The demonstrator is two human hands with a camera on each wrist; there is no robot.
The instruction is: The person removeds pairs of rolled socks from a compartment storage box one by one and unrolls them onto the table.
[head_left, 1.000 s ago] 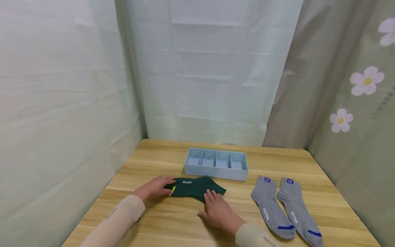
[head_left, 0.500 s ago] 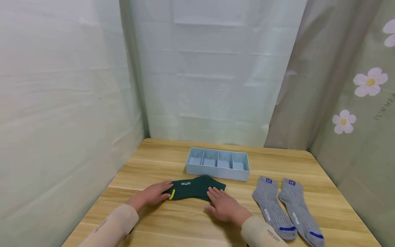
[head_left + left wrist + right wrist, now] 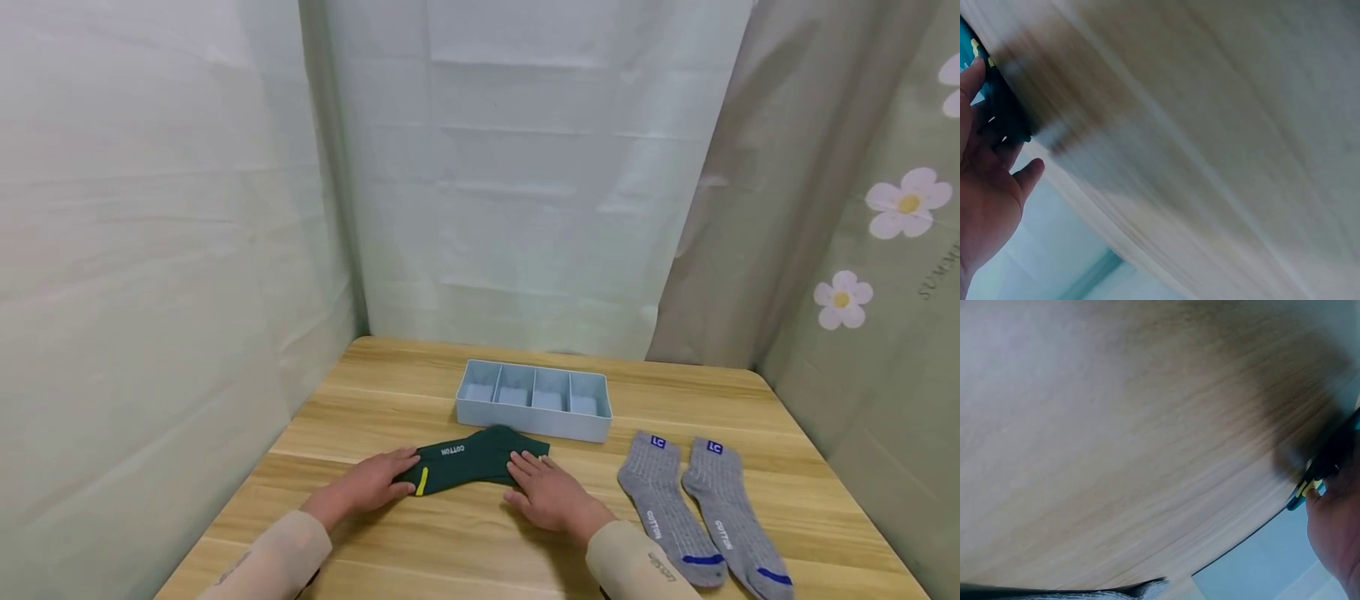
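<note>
A dark green sock (image 3: 468, 462) with a white COTTON print and a yellow stripe at the toe lies flat across the middle of the table. My left hand (image 3: 367, 483) rests at its toe end, fingers extended over the tip and thumb at the near edge. On the ankle end lies my right hand (image 3: 551, 496), its fingers straight against the fabric. Part of the sock's cuff is hidden under those fingers. The left wrist view catches the green toe beside my left thumb (image 3: 972, 78); the right wrist view shows green fabric (image 3: 1335, 450) at my right hand.
Just behind the sock stands a light blue box (image 3: 532, 417) with several compartments. Two grey socks (image 3: 667, 508) with blue toe stripes lie side by side on the right. The wooden table (image 3: 420, 558) is bordered by pale curtains (image 3: 510, 208) at the back and sides.
My left hand has shifted left and nearer, and the sock's toe end has come with it, lying straighter and tilted toward me. My right hand has slid slightly right toward the cuff.
</note>
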